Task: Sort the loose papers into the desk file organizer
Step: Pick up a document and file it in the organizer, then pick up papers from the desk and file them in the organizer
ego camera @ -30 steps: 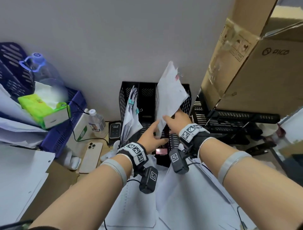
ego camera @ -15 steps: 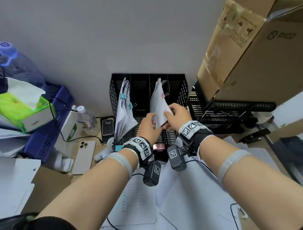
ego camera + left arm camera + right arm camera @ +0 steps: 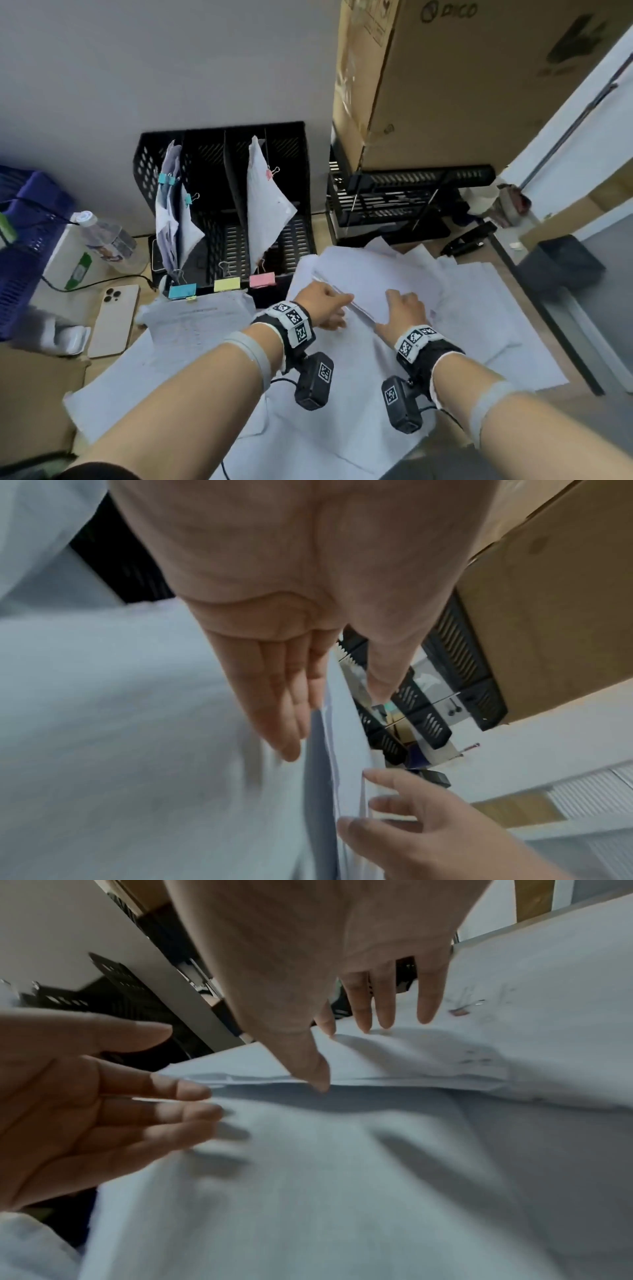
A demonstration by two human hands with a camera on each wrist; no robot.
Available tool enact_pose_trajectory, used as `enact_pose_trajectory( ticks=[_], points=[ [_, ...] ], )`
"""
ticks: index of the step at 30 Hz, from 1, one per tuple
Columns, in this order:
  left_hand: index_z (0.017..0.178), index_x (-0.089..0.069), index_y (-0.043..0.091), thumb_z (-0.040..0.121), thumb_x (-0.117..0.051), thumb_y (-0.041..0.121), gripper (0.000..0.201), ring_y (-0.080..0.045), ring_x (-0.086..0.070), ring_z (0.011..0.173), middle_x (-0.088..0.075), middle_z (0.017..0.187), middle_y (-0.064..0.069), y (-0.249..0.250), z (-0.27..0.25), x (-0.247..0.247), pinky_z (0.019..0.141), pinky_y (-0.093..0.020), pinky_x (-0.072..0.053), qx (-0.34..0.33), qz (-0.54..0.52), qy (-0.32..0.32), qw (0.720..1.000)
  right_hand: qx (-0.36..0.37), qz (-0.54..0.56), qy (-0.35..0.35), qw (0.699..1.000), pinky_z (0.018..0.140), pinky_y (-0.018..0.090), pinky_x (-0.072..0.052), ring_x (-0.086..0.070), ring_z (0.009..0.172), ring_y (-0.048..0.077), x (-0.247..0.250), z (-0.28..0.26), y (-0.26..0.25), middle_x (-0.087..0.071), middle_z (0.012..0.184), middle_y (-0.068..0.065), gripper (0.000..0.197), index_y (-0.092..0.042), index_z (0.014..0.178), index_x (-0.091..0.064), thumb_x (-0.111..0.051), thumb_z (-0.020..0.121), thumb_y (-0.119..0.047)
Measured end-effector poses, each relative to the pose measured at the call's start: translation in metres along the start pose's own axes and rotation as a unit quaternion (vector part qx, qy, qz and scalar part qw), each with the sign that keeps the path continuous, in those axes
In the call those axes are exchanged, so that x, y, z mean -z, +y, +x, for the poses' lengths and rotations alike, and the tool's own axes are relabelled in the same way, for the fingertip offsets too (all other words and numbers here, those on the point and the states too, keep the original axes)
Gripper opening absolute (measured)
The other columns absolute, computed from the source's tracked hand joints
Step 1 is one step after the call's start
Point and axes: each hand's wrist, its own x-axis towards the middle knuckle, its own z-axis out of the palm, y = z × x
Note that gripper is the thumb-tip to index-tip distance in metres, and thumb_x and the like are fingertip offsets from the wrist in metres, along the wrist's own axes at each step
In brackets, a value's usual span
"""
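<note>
The black mesh file organizer (image 3: 219, 128) stands against the wall. A clipped bundle (image 3: 168, 212) leans in its left slot. Another bundle with a pink clip (image 3: 267, 205) leans in its right slot, and the middle slot looks empty. Blue, yellow and pink tags (image 3: 226, 284) mark the front. Loose white papers (image 3: 479, 308) cover the desk in front. My left hand (image 3: 329, 305) and right hand (image 3: 400, 308) are at a thin stack (image 3: 377, 1066) on top of the pile. The left fingers (image 3: 287, 718) lie straight beside its raised edge. The spread right fingertips (image 3: 380, 1015) touch its top. Neither hand grips anything.
A big cardboard box (image 3: 479, 85) sits on black letter trays (image 3: 394, 198) at the right. A black stapler (image 3: 469, 240) lies beside the trays. At the left are a phone (image 3: 114, 318), a water bottle (image 3: 106, 236) and a blue basket (image 3: 24, 240). The desk's edge runs along the right.
Both hands let go of the pink-clipped bundle, which now stands in the right slot. They came down and back onto the loose pile. The view tilted downward.
</note>
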Motion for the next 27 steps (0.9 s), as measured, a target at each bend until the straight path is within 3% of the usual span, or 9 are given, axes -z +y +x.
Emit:
enact_pose_trajectory(
  ticks=[4, 7, 11, 14, 17, 20, 22, 24, 27],
  points=[
    [0.080, -0.059, 0.008, 0.091, -0.072, 0.037, 0.034, -0.019, -0.060, 0.052, -0.064, 0.066, -0.009, -0.017, 0.009, -0.036, 0.056, -0.029, -0.056, 0.045, -0.042, 0.025, 0.998, 0.004, -0.009, -0.005, 1.000, 0.094, 0.040, -0.047, -0.041, 0.121, 0.035, -0.014, 0.005, 0.035, -0.041, 0.129, 0.013, 0.038, -0.020, 0.124, -0.048, -0.054, 0.087, -0.026],
    [0.068, -0.048, 0.012, 0.094, -0.068, 0.030, 0.037, -0.014, -0.047, 0.039, -0.050, 0.049, 0.000, -0.019, 0.015, -0.051, 0.044, -0.022, -0.039, 0.029, -0.093, 0.039, 0.994, 0.002, 0.031, 0.004, 1.000, 0.098, 0.045, -0.046, -0.030, 0.133, 0.033, -0.020, 0.010, 0.050, -0.029, 0.141, 0.008, 0.058, -0.031, 0.136, -0.036, -0.060, 0.083, -0.032],
    [0.098, -0.068, 0.002, 0.090, -0.071, 0.036, 0.035, -0.032, -0.073, 0.072, -0.075, 0.088, -0.016, -0.017, 0.028, -0.068, 0.068, -0.039, -0.063, 0.024, -0.056, 0.143, 0.988, -0.024, 0.102, -0.025, 0.994, 0.111, 0.042, -0.036, -0.021, 0.140, 0.034, -0.028, 0.009, 0.076, -0.009, 0.154, 0.011, 0.090, -0.032, 0.150, -0.015, -0.069, 0.078, -0.034],
    [0.096, -0.061, -0.002, 0.098, -0.059, 0.014, 0.016, -0.024, -0.075, 0.065, -0.073, 0.085, -0.019, -0.005, 0.022, -0.082, 0.063, -0.033, -0.064, 0.031, -0.200, 0.123, 0.972, -0.013, 0.084, 0.006, 0.996, 0.109, 0.045, -0.037, -0.018, 0.142, 0.031, -0.026, 0.005, 0.096, -0.007, 0.157, 0.008, 0.094, -0.037, 0.150, -0.011, -0.070, 0.078, -0.040],
    [0.095, -0.057, -0.005, 0.101, -0.050, 0.006, 0.015, -0.022, -0.076, 0.066, -0.075, 0.079, -0.019, 0.017, 0.006, -0.086, 0.065, -0.031, -0.064, 0.027, -0.296, 0.099, 0.950, 0.012, 0.117, 0.034, 0.993, 0.109, 0.045, -0.036, -0.020, 0.143, 0.025, -0.015, 0.002, 0.110, -0.014, 0.157, 0.003, 0.080, -0.042, 0.148, -0.023, -0.065, 0.080, -0.048],
    [0.090, -0.059, -0.006, 0.101, -0.046, 0.008, 0.022, -0.018, -0.076, 0.065, -0.077, 0.077, -0.017, 0.042, -0.009, -0.076, 0.065, -0.028, -0.064, 0.015, -0.309, 0.112, 0.944, 0.059, 0.142, 0.101, 0.983, 0.097, 0.039, -0.047, -0.051, 0.123, 0.022, 0.019, 0.005, 0.112, -0.048, 0.141, 0.000, 0.050, -0.039, 0.128, -0.055, -0.064, 0.081, -0.027],
    [0.091, -0.061, -0.002, 0.102, -0.048, 0.017, 0.025, -0.016, -0.073, 0.055, -0.074, 0.062, -0.009, 0.057, -0.020, -0.065, 0.059, -0.028, -0.063, 0.008, -0.252, 0.143, 0.957, 0.075, 0.120, 0.154, 0.978, 0.087, 0.037, -0.052, -0.064, 0.100, 0.024, 0.052, 0.005, 0.104, -0.067, 0.110, -0.002, 0.037, -0.035, 0.108, -0.067, -0.057, 0.080, -0.013],
    [0.083, -0.063, 0.005, 0.100, -0.055, 0.032, 0.033, -0.019, -0.068, 0.049, -0.068, 0.054, -0.004, 0.067, -0.027, -0.050, 0.061, -0.035, -0.063, -0.054, -0.081, 0.248, 0.964, 0.071, 0.099, 0.192, 0.974, 0.093, 0.042, -0.046, -0.063, 0.094, 0.026, 0.088, 0.003, 0.090, -0.069, 0.095, -0.002, 0.031, -0.033, 0.096, -0.067, -0.051, 0.083, -0.010],
    [0.081, -0.054, 0.016, 0.085, -0.068, 0.049, 0.036, -0.022, -0.059, 0.077, -0.060, 0.076, 0.000, 0.085, -0.045, -0.030, 0.073, -0.035, -0.051, -0.221, 0.196, 0.409, 0.864, 0.120, 0.079, 0.236, 0.961, 0.100, 0.050, -0.039, -0.059, 0.099, 0.027, 0.139, -0.002, 0.063, -0.066, 0.095, -0.005, 0.030, -0.034, 0.091, -0.064, -0.049, 0.080, -0.010]
  ],
)
